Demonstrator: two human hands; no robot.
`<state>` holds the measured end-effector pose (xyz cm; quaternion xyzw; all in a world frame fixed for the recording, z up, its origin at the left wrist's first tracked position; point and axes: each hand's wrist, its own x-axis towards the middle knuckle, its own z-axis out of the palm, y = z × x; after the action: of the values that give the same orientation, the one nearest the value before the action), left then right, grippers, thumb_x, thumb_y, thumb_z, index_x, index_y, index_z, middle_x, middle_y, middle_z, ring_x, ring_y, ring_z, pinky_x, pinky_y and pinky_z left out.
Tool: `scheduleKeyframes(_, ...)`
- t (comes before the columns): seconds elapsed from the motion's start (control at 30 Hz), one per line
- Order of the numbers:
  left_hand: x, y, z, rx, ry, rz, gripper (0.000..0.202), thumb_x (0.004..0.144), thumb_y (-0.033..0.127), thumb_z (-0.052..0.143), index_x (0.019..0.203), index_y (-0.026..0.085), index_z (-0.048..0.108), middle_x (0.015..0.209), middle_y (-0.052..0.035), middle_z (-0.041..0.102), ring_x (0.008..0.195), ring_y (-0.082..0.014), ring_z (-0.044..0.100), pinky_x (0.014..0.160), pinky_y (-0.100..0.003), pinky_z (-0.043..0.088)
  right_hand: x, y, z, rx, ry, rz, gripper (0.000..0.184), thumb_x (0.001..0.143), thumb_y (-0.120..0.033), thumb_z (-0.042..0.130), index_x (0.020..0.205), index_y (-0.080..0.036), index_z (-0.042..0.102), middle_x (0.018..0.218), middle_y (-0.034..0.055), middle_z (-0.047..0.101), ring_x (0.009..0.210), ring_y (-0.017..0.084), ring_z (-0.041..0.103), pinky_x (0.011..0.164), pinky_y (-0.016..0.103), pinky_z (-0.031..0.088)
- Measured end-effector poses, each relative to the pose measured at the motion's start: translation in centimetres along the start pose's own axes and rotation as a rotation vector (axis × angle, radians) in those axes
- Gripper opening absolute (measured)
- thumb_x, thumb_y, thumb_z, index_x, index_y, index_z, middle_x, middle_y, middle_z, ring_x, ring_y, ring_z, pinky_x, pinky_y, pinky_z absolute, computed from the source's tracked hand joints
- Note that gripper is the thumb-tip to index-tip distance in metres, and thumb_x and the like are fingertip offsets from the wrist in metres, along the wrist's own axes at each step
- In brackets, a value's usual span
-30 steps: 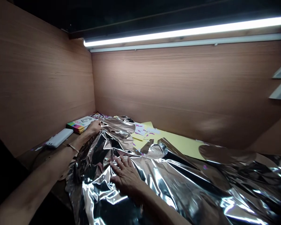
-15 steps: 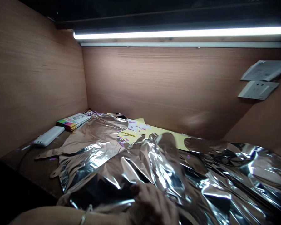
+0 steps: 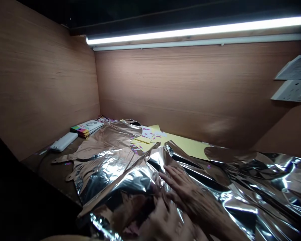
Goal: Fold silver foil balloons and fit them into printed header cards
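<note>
Crumpled, shiny rose-gold foil, which looks like a flat, uninflated foil balloon, spreads across the near middle of the table. On it lies my right hand, its fingers stretched out and pointing up and left. My left hand is lower down at the bottom edge, blurred, with its fingers apart over the same foil. Another flat foil piece with small rounded tabs extends to the left. More creased foil covers the right side.
A white power strip and a stack of colourful booklets sit at the left. Yellow sheets and purple-pink confetti bits lie along the back. Wooden walls enclose the table; a wall socket is at right, beneath a lit tube.
My right hand has come down flat on the foil. My left hand and forearm have moved lower in view. The near foil has been shifted and flattened, and the view has tilted slightly.
</note>
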<state>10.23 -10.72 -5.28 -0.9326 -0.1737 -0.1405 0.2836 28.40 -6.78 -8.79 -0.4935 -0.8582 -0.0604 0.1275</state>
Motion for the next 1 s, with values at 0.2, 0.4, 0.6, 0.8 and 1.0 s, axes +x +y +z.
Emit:
scheduleKeyframes(0.2, -4.2, -7.7, 1.8, -0.27, -0.137, -0.277, 0.06, 0.083, 0.057, 0.043, 0.128, 0.018, 0.043, 0.134, -0.0135, 0.042, 0.124, -0.0311, 0.035, 0.103, -0.054, 0.021, 6.4, -0.9, 0.7, 0.068, -0.036, -0.125, 0.046, 0.094, -0.041, 0.029, 0.138, -0.025, 0.028, 0.145, 0.0063, 0.021, 0.131, 0.025, 0.021, 0.105, 0.053, 0.021)
scheduleKeyframes(0.4, -10.8, -7.8, 7.0, -0.511, -0.664, -0.367, 0.087, 0.075, 0.073, 0.033, 0.141, 0.018, 0.021, 0.146, -0.0175, 0.013, 0.133, -0.0376, 0.008, 0.099, -0.065, -0.003, 9.3, 1.5, 7.5, 0.09, -0.202, -0.029, 0.053, 0.091, -0.054, 0.027, 0.138, -0.029, 0.027, 0.145, 0.0059, 0.019, 0.132, 0.03, 0.017, 0.103, 0.059, 0.014)
scheduleKeyframes(0.6, -13.7, -6.4, 9.3, -0.569, -0.689, -0.422, 0.084, 0.078, 0.07, 0.032, 0.141, 0.019, 0.012, 0.146, -0.0165, 0.005, 0.133, -0.0379, 0.0, 0.097, -0.067, -0.003, 8.7, 3.3, 11.1, 0.077, -0.25, 0.008, 0.048, 0.091, -0.055, 0.025, 0.136, -0.037, 0.028, 0.146, 0.0021, 0.016, 0.132, 0.031, 0.015, 0.101, 0.061, 0.014)
scheduleKeyframes(0.8, -14.0, -9.3, 8.8, -0.672, -0.625, -0.409, 0.055, 0.09, 0.048, 0.032, 0.139, 0.026, 0.024, 0.144, -0.01, 0.026, 0.132, -0.0297, 0.023, 0.103, -0.054, 0.022, 7.6, 2.7, 9.2, -0.021, -0.129, 0.027, 0.05, 0.09, -0.054, 0.032, 0.136, -0.035, 0.029, 0.146, 0.0008, 0.016, 0.133, 0.031, 0.01, 0.104, 0.06, 0.006)
scheduleKeyframes(1.0, -13.5, -14.7, 9.4, -0.49, -0.436, -0.157, 0.045, 0.09, 0.028, 0.041, 0.135, 0.03, 0.035, 0.142, -0.0082, 0.032, 0.129, -0.0279, 0.03, 0.105, -0.048, 0.021, 0.9, 1.7, 6.4, -0.063, -0.063, 0.002, 0.045, 0.092, -0.04, 0.035, 0.136, -0.032, 0.031, 0.143, 0.0016, 0.026, 0.132, 0.027, 0.019, 0.105, 0.056, 0.018)
